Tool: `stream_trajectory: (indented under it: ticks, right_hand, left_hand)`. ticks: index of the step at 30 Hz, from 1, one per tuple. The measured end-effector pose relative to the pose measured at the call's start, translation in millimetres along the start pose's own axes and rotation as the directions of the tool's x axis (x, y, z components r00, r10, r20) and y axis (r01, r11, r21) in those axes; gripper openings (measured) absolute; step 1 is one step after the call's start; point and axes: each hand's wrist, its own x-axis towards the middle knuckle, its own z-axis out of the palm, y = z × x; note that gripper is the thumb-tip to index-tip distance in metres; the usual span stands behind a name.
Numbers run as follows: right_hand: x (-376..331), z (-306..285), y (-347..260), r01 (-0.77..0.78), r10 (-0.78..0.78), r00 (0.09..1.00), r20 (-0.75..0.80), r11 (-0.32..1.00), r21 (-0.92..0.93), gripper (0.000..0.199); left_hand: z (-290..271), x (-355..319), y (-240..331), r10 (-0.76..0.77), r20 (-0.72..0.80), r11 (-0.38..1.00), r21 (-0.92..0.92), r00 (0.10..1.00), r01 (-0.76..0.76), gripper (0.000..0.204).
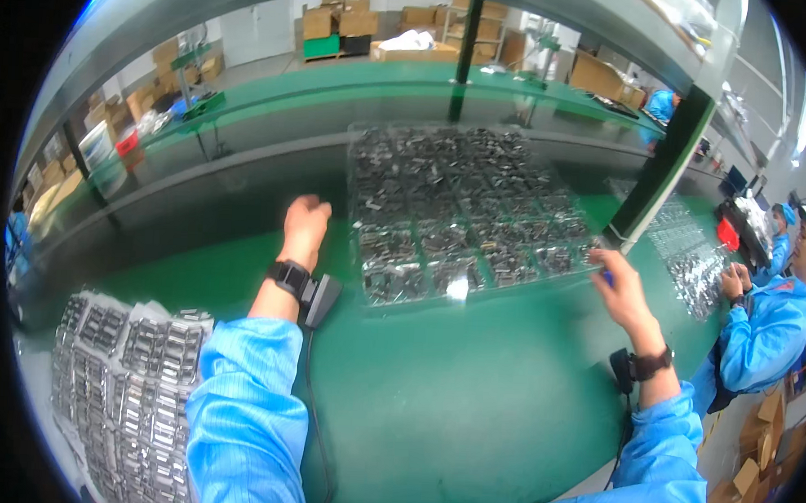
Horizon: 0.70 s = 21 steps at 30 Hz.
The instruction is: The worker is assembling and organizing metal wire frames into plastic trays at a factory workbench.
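Observation:
A clear plastic tray (374, 297) full of small dark metallic parts lies on the green bench ahead of me. My left hand (305, 227) is closed just off the tray's left side; its curled fingers hide whatever may be in them. Beside the tray's right corner is my right hand (622, 288), fingers bent inward around something with a bit of blue showing. I cannot tell whether its fingertips touch the tray. Each wrist wears a dark strap with a small black device (322, 300) and a cable.
At my left, rows of silvery parts (131, 392) lie on white sheeting. A green post (663, 164) rises beyond the right corner. Further right, a co-worker in a blue smock (773, 331) handles parts by another tray (694, 278). A dark conveyor belt (235, 186) runs behind.

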Motion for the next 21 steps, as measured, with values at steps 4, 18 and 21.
stream_trajectory:
  ticks: [4, 18, 21]
  right_hand:
    - [-35, -9, -39, -0.307, 0.309, 0.946, 0.095, 0.768, 0.562, 0.028]
    - [-67, 12, -40, -0.212, 0.022, 0.884, 0.466, 0.909, 0.36, 0.032]
    - [-65, 10, -45, -0.222, 0.038, 0.888, 0.458, 0.909, 0.354, 0.022]
  left_hand:
    - [-19, -4, 49, 0.069, -0.133, 0.975, -0.199, 0.989, -0.095, 0.041]
    - [-27, -112, 210, 0.394, -0.162, 0.796, -0.433, 0.905, -0.424, 0.026]
    - [-32, -133, 244, 0.603, -0.206, 0.704, -0.319, 0.771, -0.635, 0.008]
